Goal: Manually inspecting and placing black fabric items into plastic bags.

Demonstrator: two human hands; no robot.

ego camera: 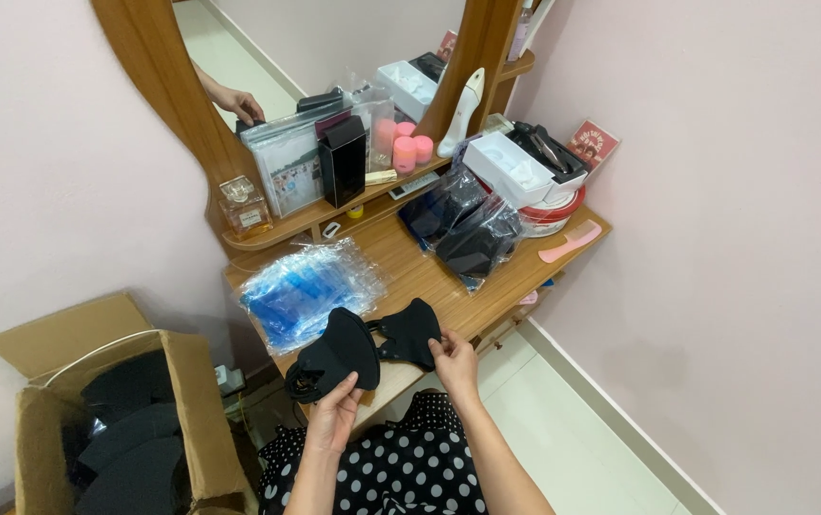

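At far left, at about eight o'clock from your hands, the open cardboard box [191,420] stands on the floor with more black pieces [129,434] stacked inside, well apart from your fingers.

Your left hand [336,417] comes up from six o'clock and is closed around the lower edge of the black mask stack [339,355]. The thumb lies on the front face and the other fingers are hidden behind it, so how far they curl I cannot tell. The stack leans up and away from this hand toward twelve o'clock, and its curved top is just in front of the blue plastic bags [301,291] on the wooden table [410,267].

The second black mask [409,334] lies at about two o'clock from the stack — the two pieces overlap or touch at the middle. Its long axis runs from nine to three o'clock and dips a little to the right. Your right hand [456,366] pinches its right end; the fingertips [437,343] are closed on the edge, and the mask extends from them toward ten o'clock. Each hand is nearest to its own piece — the left to the stack, the right to the single mask.

Further right, at one o'clock, dark packed masks in clear bags [463,234] rest on the table, not touched by either hand.
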